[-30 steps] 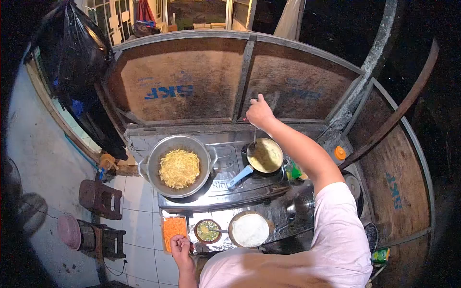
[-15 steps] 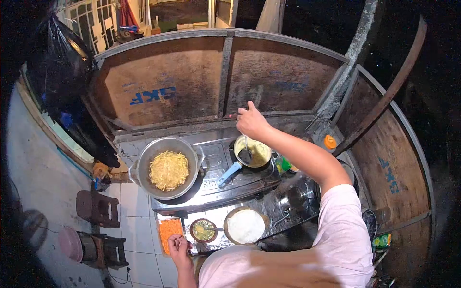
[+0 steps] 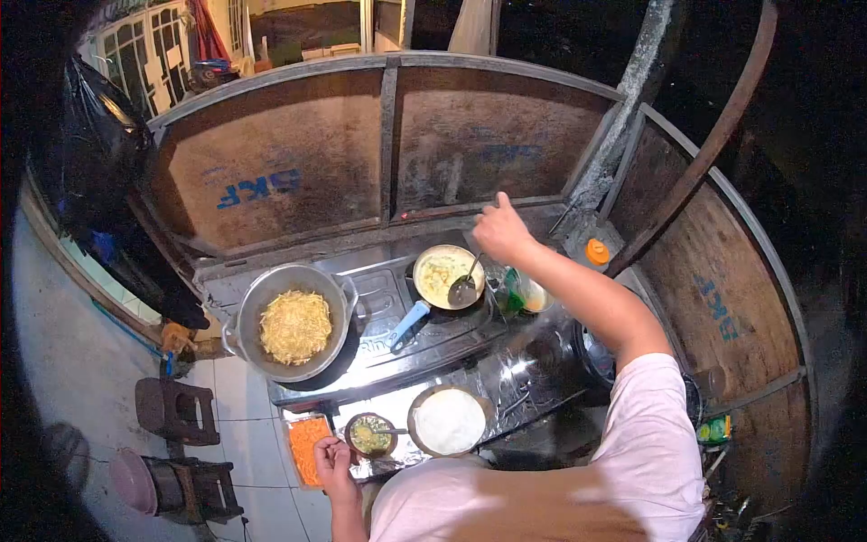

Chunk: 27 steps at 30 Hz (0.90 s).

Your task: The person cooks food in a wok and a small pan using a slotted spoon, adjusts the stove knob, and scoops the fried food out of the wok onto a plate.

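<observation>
My right hand is closed round the upper end of a ladle, whose dark bowl rests in the pale yellow mixture in a small pan with a blue handle. The pan sits on the stove. My left hand has its fingers curled together beside a tray of orange shreds; what they hold, if anything, is hidden. Right of it are a brown bowl of yellow-green mixture with a spoon and a round plate of white stuff.
A large pot with pale yellow strips stands on the stove's left. Right of the pan are a green packet and an orange-capped container. Wooden panels enclose the back. Stools stand at the left.
My right hand has shifted right, and the ladle now leans right with its bowl at the pan's right side. The whole view has moved slightly. My left hand stays by the orange tray.
</observation>
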### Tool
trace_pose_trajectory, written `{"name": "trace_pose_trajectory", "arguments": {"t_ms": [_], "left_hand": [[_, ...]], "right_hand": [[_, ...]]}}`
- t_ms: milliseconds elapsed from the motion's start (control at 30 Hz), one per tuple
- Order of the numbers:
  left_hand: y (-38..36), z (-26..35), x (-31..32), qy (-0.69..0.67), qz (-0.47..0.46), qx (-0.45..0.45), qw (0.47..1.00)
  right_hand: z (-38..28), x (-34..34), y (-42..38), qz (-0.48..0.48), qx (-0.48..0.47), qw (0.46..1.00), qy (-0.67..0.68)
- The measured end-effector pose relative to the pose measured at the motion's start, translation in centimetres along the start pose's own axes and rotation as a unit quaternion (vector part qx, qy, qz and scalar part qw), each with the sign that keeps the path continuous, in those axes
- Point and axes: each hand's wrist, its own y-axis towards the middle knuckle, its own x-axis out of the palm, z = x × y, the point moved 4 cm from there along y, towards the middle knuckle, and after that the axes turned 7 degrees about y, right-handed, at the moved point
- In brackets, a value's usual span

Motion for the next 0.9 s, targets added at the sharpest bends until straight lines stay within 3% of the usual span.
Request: {"name": "trace_pose_trajectory", "arguments": {"t_ms": [167,233,300,500,600,700,867,900], "left_hand": [[0.0,0.1,0.4,-0.006,-0.016,-0.002,1.0],[-0.1,0.8,0.9,0.015,0.012,-0.013,1.0],[-0.1,0.7,0.7,0.024,0.009,-0.011,1.0],[0.6,-0.2,0.2,0.02,-0.013,-0.007,1.0],[0.8,0.3,0.9,0.026,-0.03,0.004,0.999],[0.9,0.6,1.9,0.044,-0.011,-0.007,0.999],[1.5,0.4,1.9,0.055,-0.061,-0.012,0.997],[1.6,0.2,2.0,0.044,-0.071,-0.01,0.997]], "right_hand": [[2.6,2.0,-1.3,-0.006,0.033,0.999,-0.008],[3.2,2.1,-1.3,0.063,0.051,0.996,-0.03],[3.6,2.9,-1.6,0.067,0.072,0.995,-0.012],[4.4,4.8,-3.2,0.056,0.217,0.973,0.062],[4.9,6.5,-6.1,-0.065,0.346,0.921,0.165],[2.5,9.5,-11.3,-0.016,0.451,0.846,0.284],[-9.1,14.2,-18.2,-0.011,0.546,0.697,0.464],[-10.9,14.7,-19.3,-0.02,0.558,0.697,0.451]]}}
